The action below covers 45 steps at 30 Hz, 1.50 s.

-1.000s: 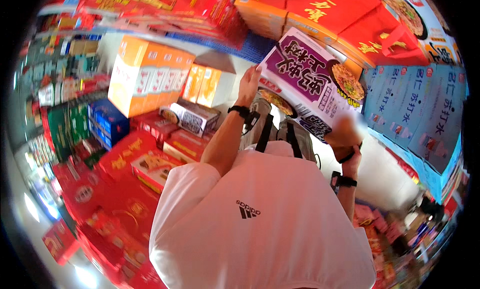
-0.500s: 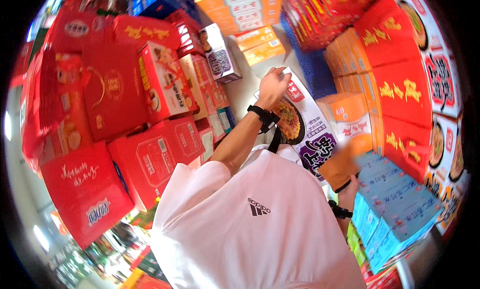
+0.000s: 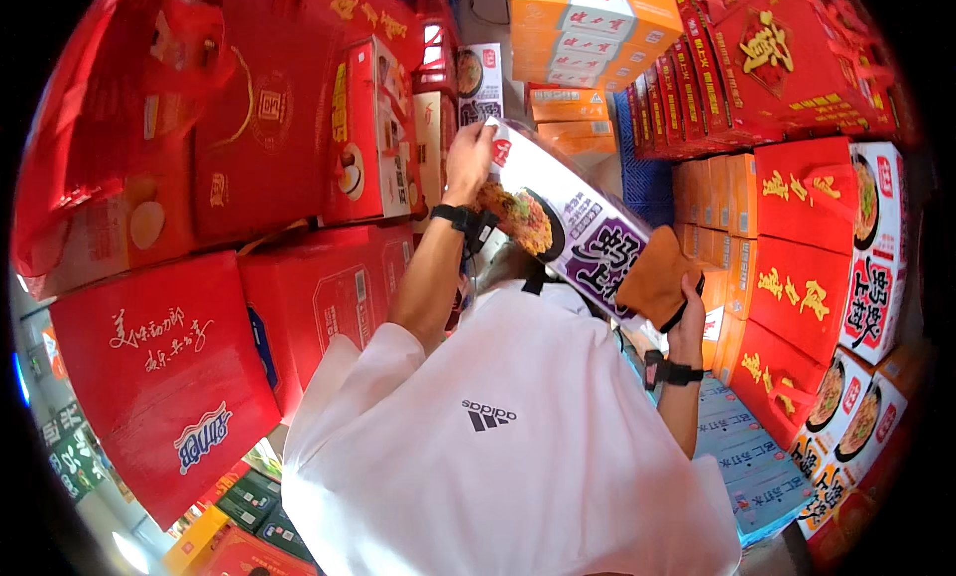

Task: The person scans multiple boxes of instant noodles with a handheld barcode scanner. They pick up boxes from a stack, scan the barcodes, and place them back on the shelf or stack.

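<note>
A long white carton (image 3: 588, 213) with a printed noodle dish and purple lettering lies slantwise in front of my chest. My left hand (image 3: 470, 163) is closed around its far left end. At the near right end, my right hand (image 3: 687, 322) grips a brown cloth (image 3: 652, 275) with a dark edge, which lies against the carton's printed face. Part of the lettering is hidden under the cloth. Black bands circle both wrists. The carton's underside does not show.
Red gift boxes (image 3: 164, 362) are piled high on my left. Orange cartons (image 3: 597, 28) are stacked ahead, beside a blue crate-like surface (image 3: 642, 188). Red cartons (image 3: 807, 277) and white noodle cartons (image 3: 876, 252) line the right, with light-blue packs (image 3: 742, 457) low at the near right.
My view has turned. The carton looks raised closer to me and more slanted, with my right hand and the cloth higher. Both hands keep their places at its two ends.
</note>
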{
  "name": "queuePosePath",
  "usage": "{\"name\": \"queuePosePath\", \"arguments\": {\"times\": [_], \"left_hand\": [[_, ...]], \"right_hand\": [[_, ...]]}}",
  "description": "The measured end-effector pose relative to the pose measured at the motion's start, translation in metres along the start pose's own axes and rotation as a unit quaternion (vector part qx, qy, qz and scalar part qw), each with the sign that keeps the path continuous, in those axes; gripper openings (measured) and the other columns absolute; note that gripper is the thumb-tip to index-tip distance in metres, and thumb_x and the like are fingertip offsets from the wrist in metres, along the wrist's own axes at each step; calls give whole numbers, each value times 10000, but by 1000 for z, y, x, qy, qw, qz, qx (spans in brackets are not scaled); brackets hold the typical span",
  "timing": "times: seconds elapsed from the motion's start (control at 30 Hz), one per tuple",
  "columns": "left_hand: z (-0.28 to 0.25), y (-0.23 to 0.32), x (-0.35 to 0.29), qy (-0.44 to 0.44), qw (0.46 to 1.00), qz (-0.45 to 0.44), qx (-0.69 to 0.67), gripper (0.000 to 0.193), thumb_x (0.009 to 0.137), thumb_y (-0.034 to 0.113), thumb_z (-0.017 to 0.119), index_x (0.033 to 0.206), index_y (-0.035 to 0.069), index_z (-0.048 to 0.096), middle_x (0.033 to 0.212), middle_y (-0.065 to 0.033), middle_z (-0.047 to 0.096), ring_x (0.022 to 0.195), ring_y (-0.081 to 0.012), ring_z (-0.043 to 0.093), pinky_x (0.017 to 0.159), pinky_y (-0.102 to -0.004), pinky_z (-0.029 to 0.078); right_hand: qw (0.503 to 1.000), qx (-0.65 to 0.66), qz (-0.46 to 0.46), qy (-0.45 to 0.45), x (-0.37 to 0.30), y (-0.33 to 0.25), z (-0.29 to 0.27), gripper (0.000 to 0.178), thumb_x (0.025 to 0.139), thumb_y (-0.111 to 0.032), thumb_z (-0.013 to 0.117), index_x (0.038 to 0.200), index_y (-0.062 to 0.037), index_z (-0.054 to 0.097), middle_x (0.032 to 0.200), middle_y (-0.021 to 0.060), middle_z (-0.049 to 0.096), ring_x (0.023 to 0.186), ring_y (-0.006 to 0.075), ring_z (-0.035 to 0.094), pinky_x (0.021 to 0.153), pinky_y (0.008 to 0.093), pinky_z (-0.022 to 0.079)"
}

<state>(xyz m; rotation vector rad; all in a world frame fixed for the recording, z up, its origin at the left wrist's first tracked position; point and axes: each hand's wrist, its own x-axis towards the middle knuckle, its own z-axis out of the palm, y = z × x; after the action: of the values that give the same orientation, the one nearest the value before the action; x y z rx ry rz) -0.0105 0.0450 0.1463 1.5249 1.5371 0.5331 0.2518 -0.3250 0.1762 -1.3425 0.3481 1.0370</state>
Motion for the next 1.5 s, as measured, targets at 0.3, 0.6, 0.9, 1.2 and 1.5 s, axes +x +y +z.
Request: {"name": "queuePosePath", "arguments": {"times": [0.3, 0.6, 0.9, 1.2, 1.5], "left_hand": [[-30, -59, -2, 80, 992, -28, -91, 474, 974, 319, 547, 1264, -35, 670, 1240, -269, 650, 1188, -403, 595, 1038, -438, 433], [-1, -67, 1, 168, 977, -114, -63, 505, 949, 345, 579, 1274, -32, 663, 1273, -267, 653, 1194, -401, 612, 1035, -443, 448], [31, -21, 131, 86, 993, -65, 41, 593, 938, 407, 572, 1333, -34, 618, 1297, -272, 635, 1231, -407, 593, 1057, -441, 445], [27, -6, 256, 70, 996, -16, 52, 542, 931, 388, 602, 1261, -38, 669, 1223, -285, 672, 1178, -423, 636, 1023, -439, 482], [17, 6, 364, -63, 980, 80, 173, 517, 944, 393, 540, 1267, 17, 685, 1285, -219, 660, 1212, -393, 615, 1037, -456, 480]], "right_hand": [[995, -67, 15, -66, 100, -54, 73, 436, 1027, -226, 622, 1391, 2, 550, 1384, 132, 630, 1250, 293, 620, 1048, 425, 513], [965, -164, 112, -169, 205, -95, 110, 456, 1028, -273, 581, 1391, 2, 555, 1371, 130, 639, 1251, 298, 622, 1081, 447, 497], [948, -126, 265, -125, 222, -84, 116, 425, 1061, -266, 492, 1389, -3, 550, 1377, 167, 624, 1240, 348, 627, 1036, 495, 538], [948, -50, 300, -90, 220, -23, 160, 432, 983, -209, 574, 1363, -6, 563, 1321, 172, 657, 1226, 369, 628, 1053, 514, 517], [920, 70, 384, -43, 213, 105, 214, 535, 985, -251, 476, 1490, -75, 467, 1477, 173, 561, 1359, 403, 527, 1156, 580, 400]]}}
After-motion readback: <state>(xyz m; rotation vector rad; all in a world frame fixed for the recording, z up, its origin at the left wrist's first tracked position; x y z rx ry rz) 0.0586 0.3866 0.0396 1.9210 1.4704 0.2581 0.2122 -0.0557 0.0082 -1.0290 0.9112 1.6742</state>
